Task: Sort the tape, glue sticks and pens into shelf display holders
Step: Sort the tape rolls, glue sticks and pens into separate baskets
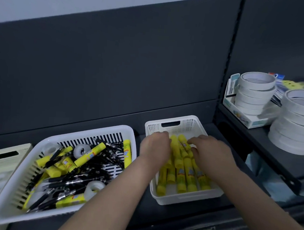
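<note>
Your left hand (154, 147) and right hand (211, 153) palm-down, apart, on smooth yellow cylindrical glue sticks (188, 174) in white perforated plastic basket (187, 124); grip unclear.

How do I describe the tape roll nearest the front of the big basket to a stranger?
Find the large slotted white basket, left on the dark shelf. Among its black pens lies a translucent tape roll by the front rim; the other rolls sit further back.

large basket (7, 202) left: pens (84, 180), tape | small basket (168, 198) right: glue sticks (188, 176) | tape stacks (254, 95) on right shelf (269, 144)
</note>
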`<state>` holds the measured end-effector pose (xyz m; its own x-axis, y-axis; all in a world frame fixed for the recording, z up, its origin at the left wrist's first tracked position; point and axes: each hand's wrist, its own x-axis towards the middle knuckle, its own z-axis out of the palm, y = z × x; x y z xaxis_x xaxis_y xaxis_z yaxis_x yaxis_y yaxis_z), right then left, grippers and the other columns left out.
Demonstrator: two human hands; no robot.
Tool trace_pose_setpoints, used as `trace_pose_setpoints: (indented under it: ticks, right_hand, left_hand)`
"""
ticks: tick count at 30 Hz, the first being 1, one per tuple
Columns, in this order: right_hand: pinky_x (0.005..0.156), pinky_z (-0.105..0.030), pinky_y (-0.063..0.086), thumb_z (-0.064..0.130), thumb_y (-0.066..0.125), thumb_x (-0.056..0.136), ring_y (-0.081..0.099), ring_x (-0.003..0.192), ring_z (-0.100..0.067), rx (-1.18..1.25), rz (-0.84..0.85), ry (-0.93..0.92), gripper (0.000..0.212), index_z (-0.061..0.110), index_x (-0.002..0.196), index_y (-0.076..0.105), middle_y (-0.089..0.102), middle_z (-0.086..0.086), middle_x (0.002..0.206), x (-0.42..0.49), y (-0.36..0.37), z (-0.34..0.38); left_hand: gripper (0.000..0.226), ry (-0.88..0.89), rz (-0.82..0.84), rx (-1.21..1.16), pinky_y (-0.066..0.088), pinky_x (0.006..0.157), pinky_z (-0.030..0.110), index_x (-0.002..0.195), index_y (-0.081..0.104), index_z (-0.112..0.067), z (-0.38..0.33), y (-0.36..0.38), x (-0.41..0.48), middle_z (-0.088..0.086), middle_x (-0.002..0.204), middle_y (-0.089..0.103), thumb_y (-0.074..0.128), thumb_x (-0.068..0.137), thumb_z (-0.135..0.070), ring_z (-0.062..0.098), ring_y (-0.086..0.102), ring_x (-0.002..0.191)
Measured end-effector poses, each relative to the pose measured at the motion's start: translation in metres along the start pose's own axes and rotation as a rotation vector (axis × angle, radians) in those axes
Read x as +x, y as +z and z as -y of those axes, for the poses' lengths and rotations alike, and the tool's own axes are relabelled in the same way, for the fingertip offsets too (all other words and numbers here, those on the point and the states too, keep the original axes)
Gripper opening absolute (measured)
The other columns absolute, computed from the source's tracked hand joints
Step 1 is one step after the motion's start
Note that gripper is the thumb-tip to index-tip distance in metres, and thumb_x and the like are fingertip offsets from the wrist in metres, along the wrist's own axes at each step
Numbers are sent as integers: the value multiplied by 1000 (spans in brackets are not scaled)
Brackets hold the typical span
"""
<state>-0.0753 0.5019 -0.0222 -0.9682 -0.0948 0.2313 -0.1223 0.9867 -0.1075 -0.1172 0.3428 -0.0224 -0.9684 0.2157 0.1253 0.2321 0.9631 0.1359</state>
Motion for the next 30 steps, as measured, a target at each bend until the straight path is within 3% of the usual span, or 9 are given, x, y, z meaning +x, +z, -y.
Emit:
trace_pose_setpoints:
  ticks: [2, 6, 15, 21, 27, 30]
  right_hand:
    - [74, -30, 45, 28, 44, 94, 56, 101, -17, -10, -3, -35, 27, 34, 116, 59, 60, 8, 106, 1, 1, 7]
    - [82, -32, 44, 31, 43, 95, 54, 110, -17, 38, 26, -113, 31, 36, 124, 54, 58, 8, 117, 7, -3, 37]
    - [76, -31, 43, 27, 47, 92, 56, 106, -18, 180, 25, -262, 29, 35, 116, 61, 61, 8, 112, 12, 6, 140]
    - [73, -31, 44, 28, 47, 93, 57, 106, -18, 125, 26, -260, 27, 33, 115, 62, 62, 6, 113, 16, 12, 173]
    - [70, -32, 45, 19, 49, 90, 57, 99, -23, 73, 17, -155, 29, 28, 113, 64, 63, 1, 105, 10, 14, 170]
    - [72, -31, 41, 23, 49, 91, 57, 103, -21, 79, 37, -115, 30, 31, 118, 62, 63, 4, 110, 5, 11, 165]
  left_hand:
    - [17, 3, -70, 41, 40, 63, 32, 101, 59, -13, 12, -10, -6, 7, 100, 64, 44, 92, -15, 33, 62, 91]
    - [24, -64, -152, 57, 46, 75, 35, 111, 60, -20, 50, -38, -28, 3, 107, 63, 44, 93, -24, 28, 59, 100]
    - [25, -385, 30, 11, 51, 79, 34, 113, 61, -24, 174, -77, -99, 2, 112, 67, 54, 93, -36, 26, 60, 104]
    - [21, -345, 47, -51, 51, 80, 34, 110, 64, -27, 199, -74, -104, 0, 110, 68, 55, 93, -36, 25, 60, 103]
    - [23, -115, 96, -78, 43, 85, 30, 112, 65, -24, 182, -55, -76, 1, 112, 67, 57, 91, -28, 24, 58, 110]
    - [24, -154, 54, -27, 48, 79, 33, 111, 63, -21, 183, -50, -61, 1, 109, 66, 56, 88, -23, 24, 58, 105]
